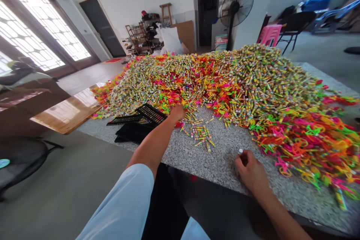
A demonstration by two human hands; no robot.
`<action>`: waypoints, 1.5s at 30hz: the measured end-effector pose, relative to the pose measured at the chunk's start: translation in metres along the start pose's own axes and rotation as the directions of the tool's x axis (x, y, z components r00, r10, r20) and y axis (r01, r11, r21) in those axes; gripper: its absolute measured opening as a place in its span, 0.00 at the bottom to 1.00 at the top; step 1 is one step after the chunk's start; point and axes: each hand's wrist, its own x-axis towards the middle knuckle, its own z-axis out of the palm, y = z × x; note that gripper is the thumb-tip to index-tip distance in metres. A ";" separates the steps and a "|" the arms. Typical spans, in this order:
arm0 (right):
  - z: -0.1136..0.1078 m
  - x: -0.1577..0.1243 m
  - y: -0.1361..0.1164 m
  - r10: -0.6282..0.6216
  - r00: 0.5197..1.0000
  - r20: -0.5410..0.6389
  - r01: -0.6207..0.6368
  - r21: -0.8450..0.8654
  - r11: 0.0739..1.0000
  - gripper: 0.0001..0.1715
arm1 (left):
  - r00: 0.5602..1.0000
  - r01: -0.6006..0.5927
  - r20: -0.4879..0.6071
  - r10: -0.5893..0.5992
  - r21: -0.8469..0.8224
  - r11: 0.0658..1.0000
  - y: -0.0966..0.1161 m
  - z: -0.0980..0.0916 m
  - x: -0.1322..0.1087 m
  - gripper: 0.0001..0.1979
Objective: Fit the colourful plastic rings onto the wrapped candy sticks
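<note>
My left hand reaches into the near edge of a big heap of small patterned tubes and bright plastic pieces. Its fingertips are lost among them, so I cannot make out what they touch. Close to the stone tabletop's front edge, my right hand is closed, thumb against fingers, with a small white-capped tube poking out of its grip; most of that tube is hidden. A loose cluster of tubes lies between the hands. Left of my left forearm are black slotted trays.
Black flat items lie under the trays. More neon plastic pieces spread over the right side of the speckled table. A wooden board juts out at left. Behind the heap stand a fan and pink stools.
</note>
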 end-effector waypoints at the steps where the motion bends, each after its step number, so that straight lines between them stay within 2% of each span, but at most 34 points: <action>1: -0.001 0.000 -0.001 0.000 1.000 -0.002 0.000 -0.007 1.000 0.19 | 1.000 -0.011 0.005 0.011 -0.007 1.000 0.000 0.000 0.001 0.19; 5: -0.003 0.000 -0.006 0.013 1.000 0.010 -0.013 -0.025 1.000 0.17 | 0.995 -0.089 0.043 0.092 -0.066 0.994 -0.001 -0.006 0.002 0.10; 8: -0.002 -0.001 -0.005 -0.001 1.000 0.005 0.001 -0.036 0.999 0.17 | 0.993 -0.113 0.031 0.116 -0.098 0.989 0.001 -0.013 0.003 0.12; 12: 0.002 -0.002 -0.002 -0.022 1.000 -0.013 0.022 -0.027 0.999 0.18 | 0.998 -0.019 -0.064 0.011 -0.119 0.993 0.011 -0.017 0.012 0.25; 15: 0.002 -0.001 -0.002 -0.021 1.000 -0.004 0.021 -0.004 1.000 0.17 | 0.999 0.007 0.040 -0.002 -0.126 0.992 0.018 -0.016 0.021 0.40; 17: 0.002 -0.001 -0.002 -0.013 1.000 0.005 0.013 0.012 1.000 0.17 | 0.989 -0.016 0.142 0.032 -0.112 0.994 0.020 -0.013 0.024 0.44; 19: 0.002 0.000 -0.001 -0.018 1.000 0.006 0.018 0.032 0.999 0.17 | 0.984 -0.040 0.168 0.056 -0.098 0.994 0.021 -0.009 0.025 0.42; 22: 0.002 0.000 0.000 -0.043 0.999 -0.003 0.043 0.021 0.999 0.17 | 0.984 -0.141 0.091 0.151 -0.112 0.984 0.025 -0.003 0.018 0.29; 25: 0.002 0.000 -0.001 -0.040 0.999 -0.015 0.040 -0.012 0.999 0.17 | 0.960 -0.273 0.021 0.278 -0.142 0.952 0.034 0.001 0.003 0.15; 27: 0.001 0.000 -0.003 -0.027 1.000 -0.014 0.027 -0.007 1.000 0.17 | 0.940 -0.334 0.013 0.341 -0.160 0.929 0.041 0.002 -0.010 0.11; 30: 0.000 0.000 -0.007 -0.014 1.000 -0.006 0.014 0.014 1.000 0.16 | 0.906 -0.411 0.019 0.422 -0.190 0.891 0.049 0.000 -0.029 0.09; 32: -0.001 0.000 -0.008 -0.010 1.000 -0.005 0.010 0.018 1.000 0.17 | 0.895 -0.436 0.001 0.446 -0.208 0.876 0.051 -0.001 -0.036 0.16; 35: 0.000 0.000 -0.009 -0.011 0.999 -0.032 0.012 0.019 1.000 0.17 | 0.900 -0.430 -0.014 0.436 -0.194 0.882 0.050 -0.002 -0.037 0.26; 39: -0.002 0.001 -0.009 -0.022 1.000 -0.005 0.022 0.099 0.995 0.15 | 0.903 -0.421 0.023 0.429 -0.151 0.894 0.048 -0.003 -0.030 0.18; 41: -0.004 0.001 -0.010 0.007 0.999 0.036 -0.012 0.147 0.989 0.13 | 0.921 -0.387 -0.036 0.388 -0.190 0.902 0.049 -0.006 -0.031 0.16; 43: -0.006 0.000 -0.010 0.033 0.998 0.047 -0.041 0.182 0.982 0.12 | 0.944 -0.328 -0.134 0.302 -0.267 0.906 0.052 -0.010 -0.036 0.17; 45: -0.009 0.000 -0.012 0.036 0.998 0.046 -0.045 0.228 0.973 0.11 | 0.960 -0.267 -0.184 0.212 -0.368 0.891 0.055 -0.014 -0.044 0.17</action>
